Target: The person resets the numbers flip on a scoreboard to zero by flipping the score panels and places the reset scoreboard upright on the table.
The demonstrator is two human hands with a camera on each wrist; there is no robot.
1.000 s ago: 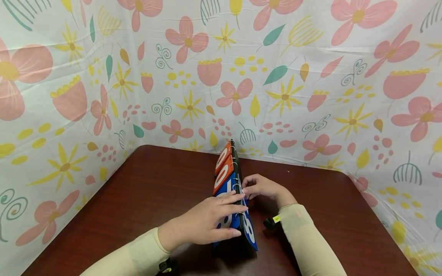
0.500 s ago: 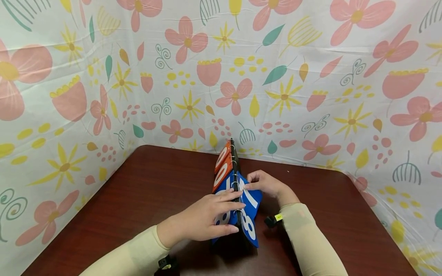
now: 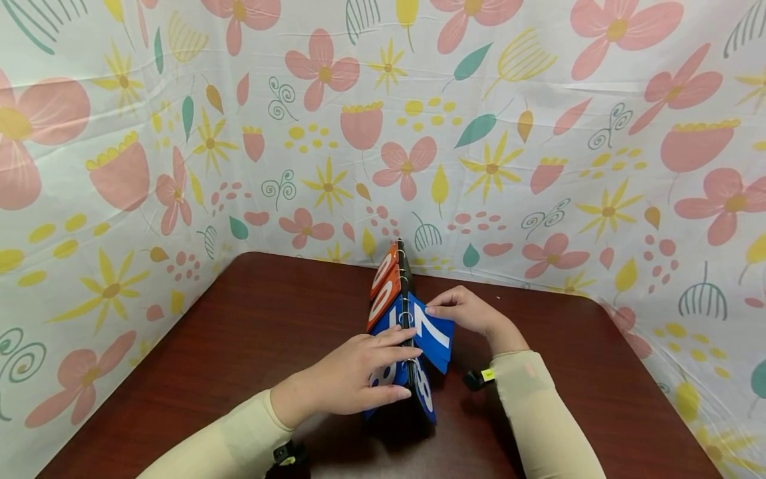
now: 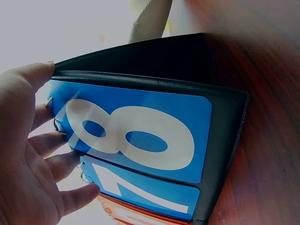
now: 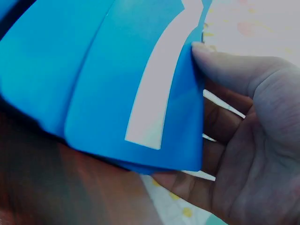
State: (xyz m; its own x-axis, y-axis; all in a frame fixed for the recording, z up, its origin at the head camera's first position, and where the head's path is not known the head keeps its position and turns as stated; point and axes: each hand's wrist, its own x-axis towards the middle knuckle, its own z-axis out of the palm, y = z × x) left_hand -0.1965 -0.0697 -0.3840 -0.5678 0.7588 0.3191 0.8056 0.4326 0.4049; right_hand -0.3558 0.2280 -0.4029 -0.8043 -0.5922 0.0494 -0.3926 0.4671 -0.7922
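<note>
As right grip (image 3: 469,313) pinches blue 7 card (image 3: 433,328): slack might drop it.
Left grip (image 3: 344,374): spread atop flip scoreboard (image 4: 224,126); light pressure could let it slide.

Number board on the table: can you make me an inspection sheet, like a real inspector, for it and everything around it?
Surface: dark reddish-brown table, with a shiny wood look.
Job's things: black number board, standing like a tent, with cards hung on rings; two red cards each show a 0; a blue card is lifted away on the right side.
Clutter: tiny pale speck near the table's back edge, too small to identify.
Grips: left hand rests its fingers across the board's top edge; right hand pinches the lifted blue card.
Cables: nothing seen.
Surroundings: white flowery sheet behind and at both sides.
</note>
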